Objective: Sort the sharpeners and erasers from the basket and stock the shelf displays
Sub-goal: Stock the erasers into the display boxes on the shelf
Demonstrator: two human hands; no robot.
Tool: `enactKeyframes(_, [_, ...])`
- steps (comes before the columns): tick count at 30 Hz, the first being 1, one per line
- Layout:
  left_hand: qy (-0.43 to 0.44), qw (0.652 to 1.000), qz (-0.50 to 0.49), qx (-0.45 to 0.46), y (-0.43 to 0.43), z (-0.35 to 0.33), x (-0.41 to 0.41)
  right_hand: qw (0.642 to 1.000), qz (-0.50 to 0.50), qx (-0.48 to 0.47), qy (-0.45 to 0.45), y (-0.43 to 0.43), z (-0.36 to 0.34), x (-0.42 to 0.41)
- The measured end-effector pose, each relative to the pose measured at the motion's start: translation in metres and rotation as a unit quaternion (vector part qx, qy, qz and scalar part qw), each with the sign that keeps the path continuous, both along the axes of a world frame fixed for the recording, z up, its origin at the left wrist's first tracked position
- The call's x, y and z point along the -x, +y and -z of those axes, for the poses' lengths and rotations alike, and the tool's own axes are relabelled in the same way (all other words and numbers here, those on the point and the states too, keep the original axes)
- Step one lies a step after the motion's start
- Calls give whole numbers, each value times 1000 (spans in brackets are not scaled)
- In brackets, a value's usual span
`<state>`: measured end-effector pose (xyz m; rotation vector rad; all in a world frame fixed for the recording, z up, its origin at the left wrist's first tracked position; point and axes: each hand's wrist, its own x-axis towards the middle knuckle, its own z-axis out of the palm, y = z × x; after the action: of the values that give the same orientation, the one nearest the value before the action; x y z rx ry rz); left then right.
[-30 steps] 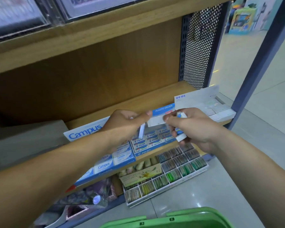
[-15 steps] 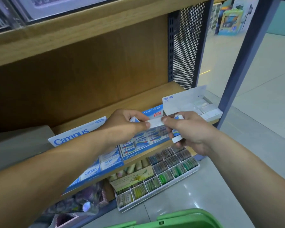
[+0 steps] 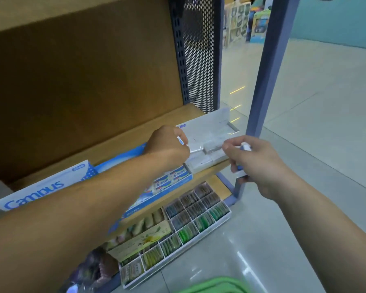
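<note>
Stocking looks partway done, seen from the head; left hand (image 3: 167, 145) curls round one small eraser (image 3: 180, 141) over the white box (image 3: 207, 121) on the shelf (image 3: 135, 130); right hand (image 3: 258, 166) grips more erasers (image 3: 246, 147) just beside that box; blue box (image 3: 123, 158) already holds rows; basket (image 3: 216, 285) contents are out of sight, so what remains is unclear; no sharpeners show.

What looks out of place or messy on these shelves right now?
Nothing looks spilled or damaged. The only thing that stands out is the divided tray on the bottom level, which juts forward past the wooden shelf above it. The picture is blurred, so small faults could be missed.
</note>
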<state>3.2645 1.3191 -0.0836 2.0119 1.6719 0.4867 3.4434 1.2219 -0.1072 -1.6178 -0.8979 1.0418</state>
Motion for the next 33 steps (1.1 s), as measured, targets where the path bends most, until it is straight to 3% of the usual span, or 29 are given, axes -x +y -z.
enactKeyframes(8, [83, 991, 107, 13, 2, -12, 4, 998, -29, 0, 51, 2, -8, 7])
enactKeyframes(12, [-3, 992, 128, 9, -16, -15, 13, 998, -56, -10, 27, 1, -18, 16])
enactKeyframes(17, [-60, 975, 215, 2, -43, -17, 34, 985, -172, -5, 10, 2, -29, 49])
enactKeyframes(22, [-54, 982, 180, 5, -46, -24, 56, 984, -171, -2, -49, 6, -32, 70])
enactKeyframes(29, [-35, 992, 120, 11, -62, -51, 121, 973, -225, 39, 19, 4, -41, 118])
enactKeyframes(33, [-21, 995, 85, 45, -76, -70, 170, 964, -262, 42, 13, 5, -49, 164])
